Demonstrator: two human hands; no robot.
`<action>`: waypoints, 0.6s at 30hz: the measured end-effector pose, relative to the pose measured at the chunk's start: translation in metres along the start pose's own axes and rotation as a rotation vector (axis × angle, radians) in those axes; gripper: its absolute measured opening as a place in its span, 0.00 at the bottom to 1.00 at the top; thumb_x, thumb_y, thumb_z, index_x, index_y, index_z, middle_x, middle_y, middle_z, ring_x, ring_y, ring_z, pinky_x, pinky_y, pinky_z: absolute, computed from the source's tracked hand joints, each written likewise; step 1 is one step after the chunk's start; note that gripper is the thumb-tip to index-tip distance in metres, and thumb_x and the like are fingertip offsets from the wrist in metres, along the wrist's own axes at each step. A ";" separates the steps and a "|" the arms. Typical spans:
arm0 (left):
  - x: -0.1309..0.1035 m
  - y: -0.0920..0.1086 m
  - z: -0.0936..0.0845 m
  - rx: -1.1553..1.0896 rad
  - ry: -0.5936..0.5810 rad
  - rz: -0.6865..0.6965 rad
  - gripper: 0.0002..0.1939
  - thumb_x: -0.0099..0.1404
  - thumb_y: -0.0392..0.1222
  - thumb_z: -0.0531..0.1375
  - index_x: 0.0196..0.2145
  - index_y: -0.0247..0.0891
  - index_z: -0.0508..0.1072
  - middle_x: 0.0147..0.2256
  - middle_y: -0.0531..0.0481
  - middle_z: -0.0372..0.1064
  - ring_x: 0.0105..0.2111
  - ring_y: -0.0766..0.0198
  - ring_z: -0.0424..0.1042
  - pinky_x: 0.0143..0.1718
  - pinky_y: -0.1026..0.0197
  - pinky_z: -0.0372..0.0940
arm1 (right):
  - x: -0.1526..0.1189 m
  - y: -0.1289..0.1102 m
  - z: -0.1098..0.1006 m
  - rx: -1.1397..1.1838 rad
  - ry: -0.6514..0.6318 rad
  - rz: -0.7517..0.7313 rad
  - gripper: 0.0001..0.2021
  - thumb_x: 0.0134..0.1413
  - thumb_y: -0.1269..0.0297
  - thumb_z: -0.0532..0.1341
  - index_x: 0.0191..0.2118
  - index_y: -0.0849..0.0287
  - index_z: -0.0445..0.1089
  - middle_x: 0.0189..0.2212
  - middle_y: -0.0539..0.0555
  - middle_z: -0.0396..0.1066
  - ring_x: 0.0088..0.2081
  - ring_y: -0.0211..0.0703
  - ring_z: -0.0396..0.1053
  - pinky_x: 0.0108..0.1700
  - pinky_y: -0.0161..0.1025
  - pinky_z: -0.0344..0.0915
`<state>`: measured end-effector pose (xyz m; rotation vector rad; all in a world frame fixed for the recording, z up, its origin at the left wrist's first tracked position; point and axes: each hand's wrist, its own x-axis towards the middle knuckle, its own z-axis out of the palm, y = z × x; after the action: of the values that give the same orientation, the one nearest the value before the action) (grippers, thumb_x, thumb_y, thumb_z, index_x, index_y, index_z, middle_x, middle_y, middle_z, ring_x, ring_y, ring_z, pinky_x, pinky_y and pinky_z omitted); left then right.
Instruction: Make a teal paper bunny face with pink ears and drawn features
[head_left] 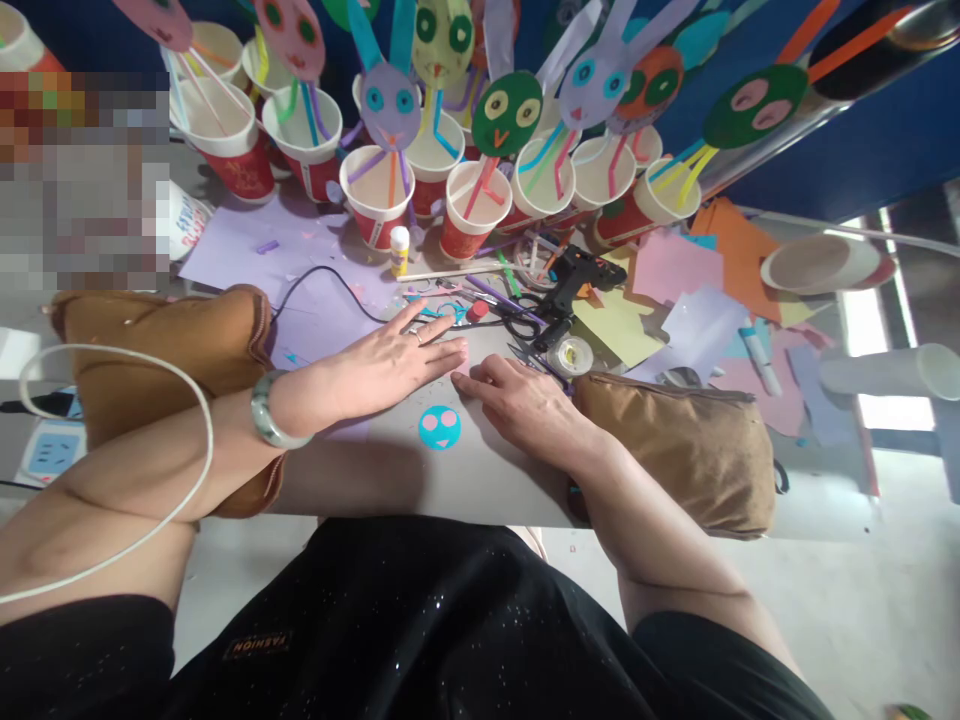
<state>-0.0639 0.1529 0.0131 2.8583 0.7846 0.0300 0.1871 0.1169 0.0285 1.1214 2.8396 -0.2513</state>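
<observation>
My left hand [386, 362] lies palm down with its fingers spread over the table and scraps, holding nothing I can see. Its fingertips come close to my right hand [521, 405]. On that hand one finger is stretched out to the left against the table, and the others are bent under; nothing shows in it. Just below both hands lies a small blue paper disc [439, 428] with two pink round eyes and a pink triangle. Beyond the left fingertips is a red cap [476, 311]. Black-handled scissors [519, 322] lie above my right hand.
Red-and-white paper cups [466, 215] with paper rabbit faces on straws stand along the back. A black glue gun [574, 290], a glue stick [399, 252] and a tape roll [570, 355] lie mid-table. Brown pouches [679, 450] flank my arms. Coloured paper [679, 265] covers the right.
</observation>
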 end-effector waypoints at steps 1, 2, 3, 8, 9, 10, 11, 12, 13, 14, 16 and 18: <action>0.002 0.000 -0.003 0.012 0.004 0.008 0.25 0.79 0.34 0.48 0.69 0.44 0.62 0.68 0.45 0.65 0.74 0.51 0.50 0.73 0.32 0.45 | 0.000 0.000 0.000 0.003 -0.005 0.001 0.25 0.61 0.79 0.56 0.61 0.56 0.71 0.45 0.58 0.71 0.39 0.42 0.66 0.37 0.38 0.59; 0.003 0.001 -0.006 0.025 0.011 0.019 0.24 0.79 0.34 0.48 0.68 0.42 0.64 0.67 0.45 0.66 0.74 0.51 0.51 0.73 0.33 0.45 | 0.000 0.000 0.000 0.006 -0.008 -0.001 0.24 0.61 0.78 0.56 0.61 0.56 0.71 0.45 0.58 0.70 0.39 0.42 0.66 0.37 0.38 0.59; 0.005 0.001 -0.009 0.038 0.019 0.033 0.23 0.79 0.34 0.48 0.67 0.40 0.65 0.66 0.44 0.67 0.73 0.52 0.52 0.74 0.34 0.46 | 0.000 0.001 0.000 0.008 -0.008 -0.006 0.24 0.61 0.78 0.56 0.61 0.56 0.71 0.45 0.58 0.70 0.39 0.43 0.66 0.37 0.38 0.59; 0.010 0.001 -0.020 0.059 0.105 0.030 0.19 0.78 0.34 0.51 0.61 0.38 0.73 0.69 0.39 0.61 0.72 0.50 0.56 0.73 0.37 0.51 | 0.000 0.002 0.001 0.026 0.005 -0.015 0.25 0.62 0.79 0.55 0.62 0.57 0.70 0.45 0.58 0.70 0.41 0.43 0.67 0.39 0.38 0.60; 0.010 0.000 -0.019 0.059 0.114 0.008 0.19 0.77 0.34 0.52 0.61 0.40 0.73 0.70 0.39 0.59 0.72 0.49 0.55 0.72 0.36 0.51 | 0.000 0.002 0.001 0.031 -0.003 -0.008 0.26 0.62 0.79 0.55 0.62 0.56 0.70 0.45 0.58 0.70 0.40 0.43 0.67 0.39 0.38 0.60; 0.009 -0.001 -0.018 0.059 0.118 -0.015 0.20 0.77 0.34 0.53 0.62 0.41 0.73 0.71 0.39 0.57 0.72 0.48 0.55 0.72 0.35 0.52 | 0.000 0.002 0.001 0.034 -0.013 0.001 0.26 0.62 0.79 0.55 0.62 0.56 0.70 0.46 0.58 0.70 0.39 0.42 0.67 0.39 0.38 0.60; 0.008 -0.002 -0.016 0.060 0.115 -0.034 0.21 0.76 0.33 0.54 0.62 0.43 0.72 0.72 0.40 0.56 0.73 0.47 0.54 0.71 0.33 0.52 | 0.000 0.002 0.000 0.036 -0.024 0.009 0.26 0.62 0.78 0.55 0.63 0.55 0.70 0.47 0.58 0.70 0.38 0.42 0.67 0.38 0.38 0.60; 0.007 -0.004 -0.014 0.061 0.106 -0.047 0.21 0.76 0.33 0.54 0.63 0.44 0.72 0.73 0.41 0.54 0.73 0.47 0.52 0.71 0.32 0.51 | 0.000 0.001 0.000 0.037 -0.033 0.016 0.26 0.62 0.78 0.54 0.63 0.55 0.70 0.47 0.58 0.70 0.38 0.41 0.67 0.38 0.38 0.60; 0.006 -0.005 -0.012 0.062 0.096 -0.057 0.22 0.76 0.33 0.54 0.64 0.46 0.71 0.73 0.41 0.53 0.74 0.46 0.51 0.72 0.31 0.50 | 0.000 0.001 -0.001 0.037 -0.039 0.018 0.26 0.62 0.78 0.54 0.63 0.55 0.70 0.47 0.58 0.70 0.37 0.41 0.66 0.38 0.38 0.60; 0.005 -0.005 -0.010 0.068 0.086 -0.064 0.23 0.76 0.33 0.54 0.65 0.47 0.70 0.74 0.42 0.52 0.74 0.45 0.50 0.72 0.30 0.49 | 0.000 0.001 -0.001 0.038 -0.039 0.017 0.26 0.62 0.78 0.54 0.63 0.55 0.70 0.47 0.58 0.70 0.37 0.41 0.67 0.38 0.38 0.60; 0.004 -0.006 -0.007 0.093 0.060 -0.073 0.24 0.76 0.34 0.54 0.66 0.49 0.68 0.74 0.44 0.50 0.74 0.44 0.48 0.72 0.29 0.48 | 0.000 0.001 -0.002 0.040 -0.029 0.009 0.26 0.62 0.78 0.55 0.62 0.56 0.70 0.47 0.58 0.70 0.38 0.41 0.67 0.39 0.38 0.60; 0.004 -0.006 -0.006 0.123 0.033 -0.074 0.25 0.76 0.35 0.54 0.67 0.51 0.66 0.75 0.45 0.48 0.75 0.44 0.47 0.72 0.29 0.48 | 0.000 0.001 -0.002 0.042 -0.017 0.001 0.26 0.61 0.79 0.55 0.62 0.56 0.70 0.46 0.58 0.70 0.39 0.42 0.67 0.39 0.38 0.60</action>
<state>-0.0641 0.1606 0.0180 2.9478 0.9288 0.0198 0.1878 0.1178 0.0303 1.1234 2.8318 -0.3202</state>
